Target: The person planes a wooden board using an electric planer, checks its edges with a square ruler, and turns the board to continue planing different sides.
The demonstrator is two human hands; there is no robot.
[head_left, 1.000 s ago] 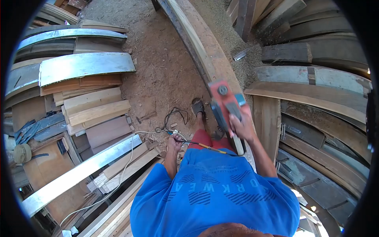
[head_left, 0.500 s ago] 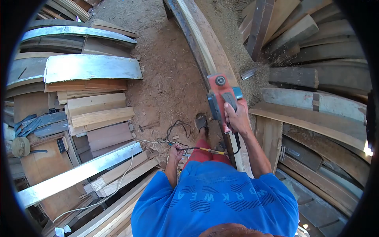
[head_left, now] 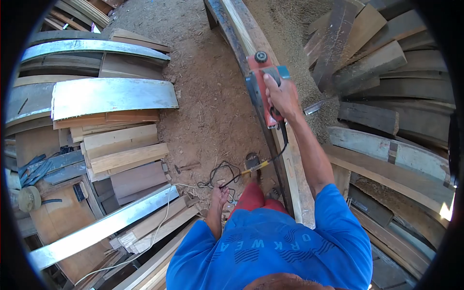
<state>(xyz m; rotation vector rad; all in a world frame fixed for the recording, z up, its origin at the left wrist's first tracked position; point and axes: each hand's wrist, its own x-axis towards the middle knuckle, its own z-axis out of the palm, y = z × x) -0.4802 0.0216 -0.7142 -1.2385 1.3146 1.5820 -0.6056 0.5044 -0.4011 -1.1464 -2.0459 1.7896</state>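
Observation:
My right hand [head_left: 282,96] is wrapped around the rear handle of a red and teal electric planer [head_left: 256,63]. The planer sits on a long pale wooden strip [head_left: 237,25], which runs lengthwise along a narrow bench [head_left: 265,41]. A black power cord [head_left: 284,145] trails from the planer's back end, with yellow wrapping [head_left: 255,167] along part of it. Lower down, beside my left leg, my left hand [head_left: 220,197] is closed on the cord. Its fingertips are small in view. The planer hides the strip's surface beneath it.
Stacked boards [head_left: 128,145] and a shiny metal-faced plank [head_left: 104,227] lie on the left. More timber [head_left: 386,159] is piled on the right, close to my right arm. Loops of cord [head_left: 224,169] and a hammer-like tool [head_left: 186,167] lie on the dirt floor.
My right hand and the planer have moved forward along the strip, away from my body. The cord has been drawn forward too. My left hand still holds it, slightly lower in view.

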